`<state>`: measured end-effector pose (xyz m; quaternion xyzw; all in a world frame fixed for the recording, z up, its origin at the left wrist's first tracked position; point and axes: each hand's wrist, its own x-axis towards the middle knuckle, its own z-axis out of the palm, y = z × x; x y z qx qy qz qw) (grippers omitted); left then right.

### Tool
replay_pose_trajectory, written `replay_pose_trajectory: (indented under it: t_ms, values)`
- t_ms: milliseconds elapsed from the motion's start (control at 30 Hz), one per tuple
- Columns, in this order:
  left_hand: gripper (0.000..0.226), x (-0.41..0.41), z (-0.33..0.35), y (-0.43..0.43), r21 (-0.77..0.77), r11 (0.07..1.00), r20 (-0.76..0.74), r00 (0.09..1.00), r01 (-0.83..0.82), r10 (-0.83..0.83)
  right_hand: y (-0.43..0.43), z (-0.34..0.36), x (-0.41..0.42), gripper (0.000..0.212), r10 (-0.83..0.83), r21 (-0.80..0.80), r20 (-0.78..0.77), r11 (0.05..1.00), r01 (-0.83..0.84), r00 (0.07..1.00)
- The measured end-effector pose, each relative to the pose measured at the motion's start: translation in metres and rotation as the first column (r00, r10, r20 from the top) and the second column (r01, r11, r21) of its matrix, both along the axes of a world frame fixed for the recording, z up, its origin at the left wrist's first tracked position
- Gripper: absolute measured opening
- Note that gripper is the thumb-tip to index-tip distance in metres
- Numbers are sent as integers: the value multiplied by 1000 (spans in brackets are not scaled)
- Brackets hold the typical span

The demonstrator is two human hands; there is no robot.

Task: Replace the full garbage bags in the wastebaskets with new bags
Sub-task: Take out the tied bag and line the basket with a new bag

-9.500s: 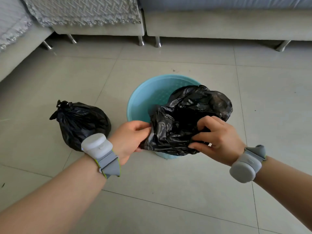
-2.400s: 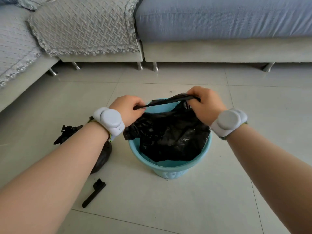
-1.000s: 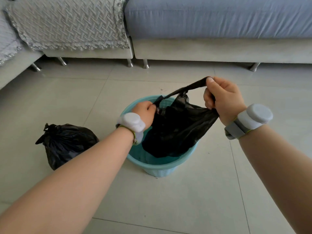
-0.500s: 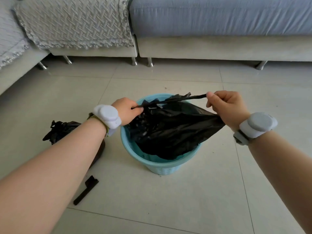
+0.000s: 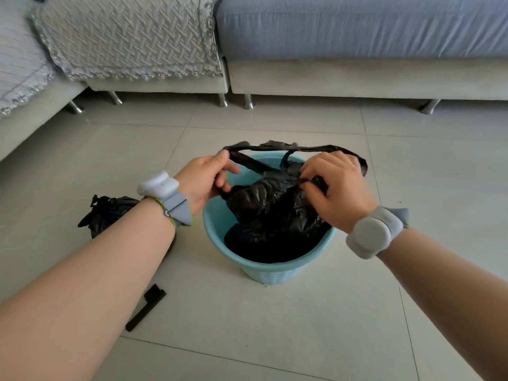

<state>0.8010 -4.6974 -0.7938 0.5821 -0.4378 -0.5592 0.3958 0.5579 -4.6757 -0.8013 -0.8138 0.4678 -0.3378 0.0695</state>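
Hands [image 5: 206, 178] [image 5: 336, 188] nearer, bag [image 5: 275, 210] mouth stretched sideways

Home living room: sofa [image 5: 357, 37], tiled floor [image 5: 302, 325].

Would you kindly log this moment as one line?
step: fitting new bag in wastebasket | left hand: grips its edge | right hand: grips its edge | tied bag: on floor

One view was taken from the head, aimed forward and steeply down along both forearms. The left hand [image 5: 203, 180] and right hand [image 5: 335, 189], with the garbage bag [image 5: 272, 213] gripped between them, were framed close at centre; the sofa [image 5: 357, 77] was caught well beyond them.
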Motion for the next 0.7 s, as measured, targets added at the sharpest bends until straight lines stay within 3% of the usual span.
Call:
replay_pose_trajectory:
  t_ms: [100, 233, 333, 400, 467, 567, 633, 700]
  values:
    - [39, 18, -7, -3, 43, 974, -126, 966, -221, 225, 10, -6, -10, 6, 117, -127, -61, 984, -123, 991]
    - [38, 31, -10, -5, -60, 950, -63, 951, -306, 303, 17, -26, -10, 6, 200, -151, -259, 958, -244, 945]
    - [35, 33, -8, 0, -190, 973, 149, 976, -128, 158, 18, -34, -12, 21, 210, -58, -316, 969, -240, 925]
    - [32, 30, -4, 6, -212, 976, 249, 968, 51, 3, 18, -26, -9, 34, 167, -2, -205, 985, -171, 964]
    - [30, 23, 3, 13, -209, 956, 253, 956, 206, -150, 12, -13, 2, 35, 102, 30, -77, 995, -100, 992]
    - [28, 10, 14, 23, -239, 912, 220, 934, 332, -282, -4, 0, 27, 61, 134, 191, -178, 976, -99, 975]
    - [29, 8, 19, 28, -274, 886, 213, 922, 373, -323, -13, -4, 41, 45, 209, 270, -235, 952, -143, 949]
    - [25, 12, 22, 31, -281, 861, 327, 886, 424, -330, -15, -8, 41, 17, 271, 268, -156, 937, -223, 950]
